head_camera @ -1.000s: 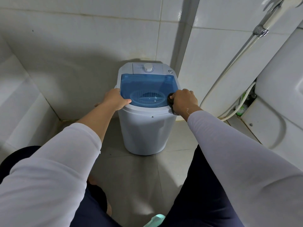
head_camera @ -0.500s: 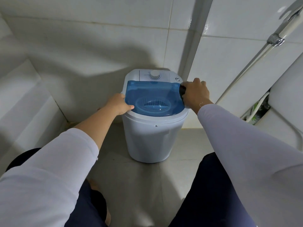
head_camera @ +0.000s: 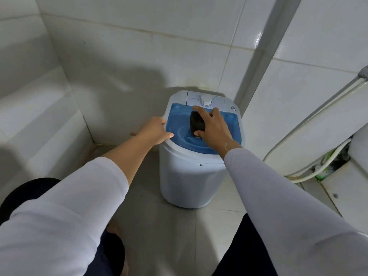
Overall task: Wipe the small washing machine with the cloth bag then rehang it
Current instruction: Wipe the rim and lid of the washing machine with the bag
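Observation:
A small white washing machine (head_camera: pixel 189 180) with a translucent blue lid (head_camera: pixel 179 120) and a white dial (head_camera: pixel 205 101) stands on the floor in a tiled corner. My right hand (head_camera: pixel 214 126) presses a bunched dark cloth bag (head_camera: pixel 197 122) onto the middle of the blue lid, fingers spread over it. My left hand (head_camera: pixel 156 130) grips the machine's left rim, thumb resting on the lid's edge. Most of the cloth bag is hidden under my palm.
White tiled walls close in behind and to the left. A white hose (head_camera: pixel 310 120) runs down the right wall to fittings by a white fixture (head_camera: pixel 338 186). Grey floor tiles (head_camera: pixel 169 226) lie in front, between my dark-clad knees.
My right hand has carried the cloth bag from the lid's right edge onto the middle of the lid. My left hand stays on the left rim. The view has shifted left and up.

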